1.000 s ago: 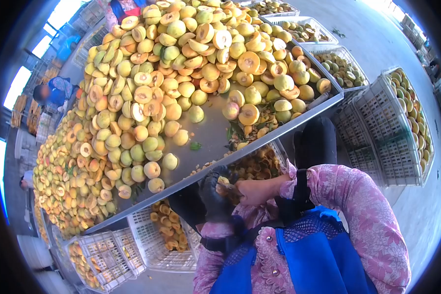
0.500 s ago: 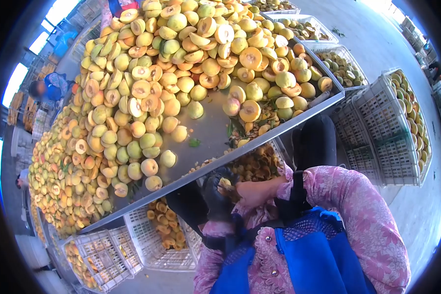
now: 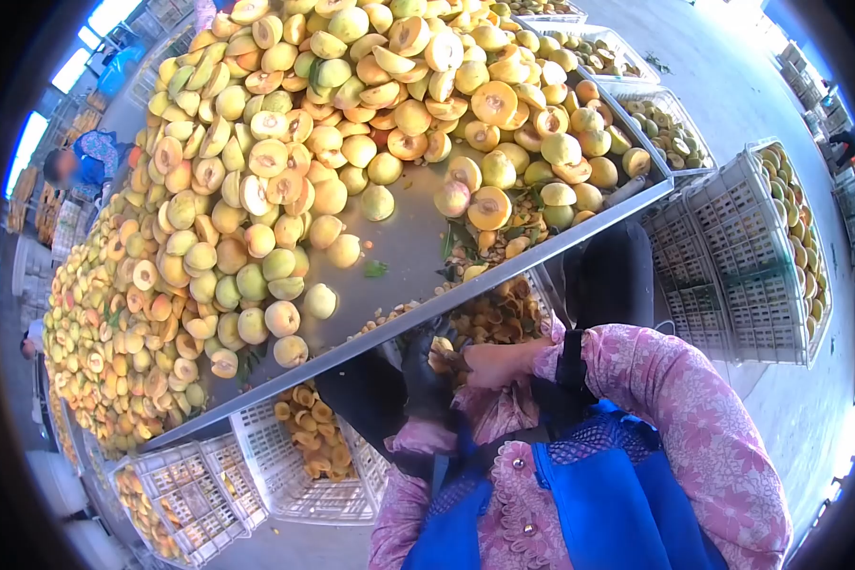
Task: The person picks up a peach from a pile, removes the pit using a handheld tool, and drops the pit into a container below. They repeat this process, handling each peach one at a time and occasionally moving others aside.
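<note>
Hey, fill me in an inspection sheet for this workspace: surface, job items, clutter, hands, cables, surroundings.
Surface: metal table, partly bare in the middle.
Job items: halved peaches heaped over much of it; a small fruit piece at the hands.
Clutter: a green leaf on the bare metal; small scraps along the near edge.
Hands: the dark-gloved left hand holds the fruit piece; the bare right hand is close against it, its grip unclear.
Cables: nothing seen.
Surroundings: white crates of fruit on the right, others at lower left; another person beyond the table's far left.
</note>
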A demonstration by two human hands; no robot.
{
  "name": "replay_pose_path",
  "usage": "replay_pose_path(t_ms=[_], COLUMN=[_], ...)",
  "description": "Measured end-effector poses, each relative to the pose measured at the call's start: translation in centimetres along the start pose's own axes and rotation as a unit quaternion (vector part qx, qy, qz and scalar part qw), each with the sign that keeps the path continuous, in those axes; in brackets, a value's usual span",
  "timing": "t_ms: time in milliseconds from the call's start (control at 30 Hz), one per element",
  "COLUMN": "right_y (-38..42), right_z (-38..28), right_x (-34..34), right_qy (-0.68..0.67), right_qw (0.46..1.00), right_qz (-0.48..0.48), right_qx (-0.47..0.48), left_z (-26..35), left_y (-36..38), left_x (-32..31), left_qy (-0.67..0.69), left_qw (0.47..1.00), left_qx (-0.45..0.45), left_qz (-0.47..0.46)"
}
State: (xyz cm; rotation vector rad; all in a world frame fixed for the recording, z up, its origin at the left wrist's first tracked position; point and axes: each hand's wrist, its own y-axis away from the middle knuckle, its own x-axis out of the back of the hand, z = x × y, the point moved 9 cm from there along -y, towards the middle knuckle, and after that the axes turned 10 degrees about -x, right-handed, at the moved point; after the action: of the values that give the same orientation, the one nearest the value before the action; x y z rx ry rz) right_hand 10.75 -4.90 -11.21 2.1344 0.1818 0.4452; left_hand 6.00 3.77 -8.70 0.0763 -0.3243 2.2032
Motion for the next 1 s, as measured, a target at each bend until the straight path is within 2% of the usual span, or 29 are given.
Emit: replay_pose_path(t_ms=[33,67,133,233,267,300,333,367,400,433,467,533,567,633,667,700,733,767,800,833,900,933,967,1000], right_y=[-0.6,-1.3,-1.3,-1.6,-1.7,-2.0,-2.1,-1.9,-1.8,-1.3,-0.7,0.5,-0.4,-2.5,-3.1,-3.5,-3.9,-2.6,-1.6,-0.6,-1.3,-1.6,-1.7,-1.5], right_z=[0.2,0.8,0.6,0.9,0.8,0.8,0.7,0.4,1.0,1.5,1.1,-0.6,0.3,0.8,1.0,1.1,1.0,-0.6,-0.5,0.0,0.3,0.2,0.5,0.4], right_x=[0.1,-0.4,0.6,0.7,0.8,0.2,-0.4,-0.1,-0.8,-1.6,-1.2,0.1,-0.4,-0.1,-0.4,-0.9,-1.3,-0.4,-0.6,-1.5,-1.8,-1.7,-1.8,-1.4], right_qy=[0.012,0.011,0.063,0.044,0.044,0.029,0.013,0.012,-0.07,-0.148,-0.147,-0.035,-0.036,0.096,0.097,0.097,0.097,0.098,0.009,-0.08,-0.097,-0.114,-0.114,-0.098], right_qw=[0.999,0.999,0.985,0.983,0.983,0.992,0.998,0.998,0.997,0.982,0.982,0.999,0.999,0.982,0.982,0.984,0.985,0.985,1.0,0.987,0.989,0.99,0.99,0.993], right_qz=[0.047,0.045,0.149,0.158,0.157,0.104,0.05,0.048,-0.019,-0.083,-0.083,-0.036,-0.035,0.127,0.126,0.11,0.095,0.094,-0.01,-0.112,-0.095,-0.077,-0.078,-0.065], right_qx=[0.019,0.018,0.063,0.083,0.081,0.06,0.04,0.037,-0.024,-0.085,-0.086,-0.013,-0.014,0.098,0.098,0.101,0.106,0.107,0.011,-0.086,-0.064,-0.041,-0.041,-0.033], left_z=[-0.4,-0.6,-1.8,-4.9,-7.1,-8.4,-8.3,-7.5,-6.6,-7.1,-7.6,-8.3,-7.2,-5.7,-7.6,-9.1,-9.5,-8.9,-7.8,-7.5,-6.0,-5.7,-7.0,-8.4], left_y=[-0.1,-0.2,-0.1,0.1,0.5,0.8,0.9,0.9,0.9,1.0,0.9,1.0,0.8,0.5,0.9,2.0,2.3,1.8,1.4,1.3,1.0,0.9,1.3,2.0], left_x=[-0.2,-0.3,-0.5,-1.0,-1.0,-1.1,-1.1,-0.9,-0.7,-0.6,-0.7,-1.0,-0.9,-0.8,-1.3,-2.6,-2.6,-1.4,-0.7,-0.6,-0.2,-0.2,-0.6,-1.4], left_qy=[0.0,-0.053,-0.104,-0.079,0.034,0.146,0.147,0.109,0.07,0.07,0.084,0.098,0.082,0.066,0.26,0.439,0.439,0.294,0.137,0.137,0.055,0.055,0.197,0.334], left_qw=[1.0,0.998,0.993,0.996,0.995,0.975,0.974,0.985,0.992,0.992,0.991,0.989,0.991,0.991,0.942,0.841,0.841,0.927,0.979,0.979,0.99,0.99,0.961,0.903], left_qx=[0.002,-0.028,-0.056,-0.032,0.03,0.091,0.093,0.056,0.02,0.021,0.037,0.052,0.039,0.028,0.143,0.249,0.249,0.159,0.064,0.064,0.029,0.03,0.112,0.191], left_qz=[0.0,0.006,0.011,0.029,0.087,0.142,0.142,0.125,0.107,0.107,0.1,0.093,0.1,0.109,0.155,0.194,0.196,0.169,0.135,0.135,0.124,0.124,0.159,0.19])
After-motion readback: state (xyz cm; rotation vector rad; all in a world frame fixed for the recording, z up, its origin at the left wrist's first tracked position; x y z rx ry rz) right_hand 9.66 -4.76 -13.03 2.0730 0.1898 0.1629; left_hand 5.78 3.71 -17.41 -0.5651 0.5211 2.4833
